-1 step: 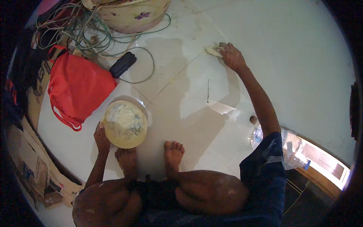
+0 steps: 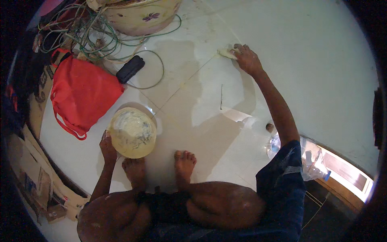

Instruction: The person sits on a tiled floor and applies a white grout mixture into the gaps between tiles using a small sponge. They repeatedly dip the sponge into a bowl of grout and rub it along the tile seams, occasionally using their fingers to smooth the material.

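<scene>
At the left, my left hand (image 2: 108, 148) grips the side of a round pale-yellow bowl (image 2: 152, 135), its fingers partly hidden by the rim. Whitish paste (image 2: 133, 128) with grey patches coats the inside of the bowl. My right hand (image 2: 246, 59) is stretched far forward, fingers curled over a pale yellowish pad (image 2: 227, 53), perhaps a sponge or folded cloth. The pad rests on the white tile floor (image 2: 209, 129), at the end of a thin joint line (image 2: 183, 84) running back toward the bowl. Both bare feet stand between the hands, right of and behind the bowl.
A red cloth bag (image 2: 82, 94) and a black pouch (image 2: 130, 69) lie beyond the bowl, near tangled green cables (image 2: 94, 34) and a large flowered tub (image 2: 141, 18). Cardboard (image 2: 40, 177) lines the left. Clear plastic bottles (image 2: 312, 159) lie by my right elbow.
</scene>
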Motion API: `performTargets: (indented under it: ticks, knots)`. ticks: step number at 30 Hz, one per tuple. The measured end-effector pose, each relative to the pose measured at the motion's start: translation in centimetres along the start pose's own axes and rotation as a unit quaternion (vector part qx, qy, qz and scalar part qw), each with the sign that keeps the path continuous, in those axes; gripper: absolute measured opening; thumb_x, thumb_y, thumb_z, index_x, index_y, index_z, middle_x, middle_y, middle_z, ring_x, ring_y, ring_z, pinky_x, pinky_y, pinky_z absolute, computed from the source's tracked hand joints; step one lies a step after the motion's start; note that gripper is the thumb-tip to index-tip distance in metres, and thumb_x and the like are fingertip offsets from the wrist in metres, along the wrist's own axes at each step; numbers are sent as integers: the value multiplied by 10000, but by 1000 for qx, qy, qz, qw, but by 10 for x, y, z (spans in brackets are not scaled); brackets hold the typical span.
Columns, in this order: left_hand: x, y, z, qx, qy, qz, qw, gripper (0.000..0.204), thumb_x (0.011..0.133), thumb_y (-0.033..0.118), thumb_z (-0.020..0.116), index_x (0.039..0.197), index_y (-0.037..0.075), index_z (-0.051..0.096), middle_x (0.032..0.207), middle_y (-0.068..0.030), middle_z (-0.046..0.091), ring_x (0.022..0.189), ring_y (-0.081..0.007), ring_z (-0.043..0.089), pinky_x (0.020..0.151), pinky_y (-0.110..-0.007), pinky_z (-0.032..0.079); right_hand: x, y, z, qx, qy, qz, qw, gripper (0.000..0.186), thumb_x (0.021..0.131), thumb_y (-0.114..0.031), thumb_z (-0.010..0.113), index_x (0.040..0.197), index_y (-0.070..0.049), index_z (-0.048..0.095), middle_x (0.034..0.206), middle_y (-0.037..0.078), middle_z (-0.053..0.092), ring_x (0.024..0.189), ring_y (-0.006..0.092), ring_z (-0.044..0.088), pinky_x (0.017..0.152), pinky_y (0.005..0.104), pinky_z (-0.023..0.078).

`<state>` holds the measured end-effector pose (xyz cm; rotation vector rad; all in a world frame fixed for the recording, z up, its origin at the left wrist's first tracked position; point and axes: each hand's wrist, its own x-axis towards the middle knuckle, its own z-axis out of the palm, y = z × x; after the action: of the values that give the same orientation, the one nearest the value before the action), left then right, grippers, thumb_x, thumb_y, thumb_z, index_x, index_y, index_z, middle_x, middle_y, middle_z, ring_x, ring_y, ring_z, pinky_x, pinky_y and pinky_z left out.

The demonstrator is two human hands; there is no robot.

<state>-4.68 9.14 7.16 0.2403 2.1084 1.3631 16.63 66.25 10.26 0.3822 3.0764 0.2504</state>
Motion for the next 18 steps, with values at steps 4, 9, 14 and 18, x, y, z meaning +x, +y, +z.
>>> performTargets:
  ticks: [4,9,14,18]
  knots:
    - [2,-3,-2,12,-19,6,1000,387,993,294,351,1069,-32,545,896,-82,606,806,-133,549,697,-292,456,-4,3,9,-66,-8,48,997,357,784,-136,598,1140,-136,578,1265,67,500,1087,298,518,849,404,517]
    - [1,-3,-7,62,-22,-13,998,389,988,294,355,1079,-35,542,894,-90,603,817,-149,550,709,-302,461,5,4,-1,-28,-37,22,999,301,798,-151,585,1097,-118,592,1280,71,486,1075,316,526,831,410,527]
    - [2,-11,0,-29,-2,-3,1000,402,986,296,356,1106,-44,534,891,-97,608,809,-156,559,719,-305,466,4,15,11,-59,-35,82,994,272,826,-171,565,1089,-109,596,1283,71,478,1090,316,524,816,413,536]
    - [2,-7,-2,-26,-11,-27,999,412,987,297,355,1128,-49,527,898,-101,615,806,-152,569,720,-299,471,9,19,0,-31,-55,26,998,283,833,-184,564,1106,-110,589,1259,77,485,1076,307,531,784,412,546]
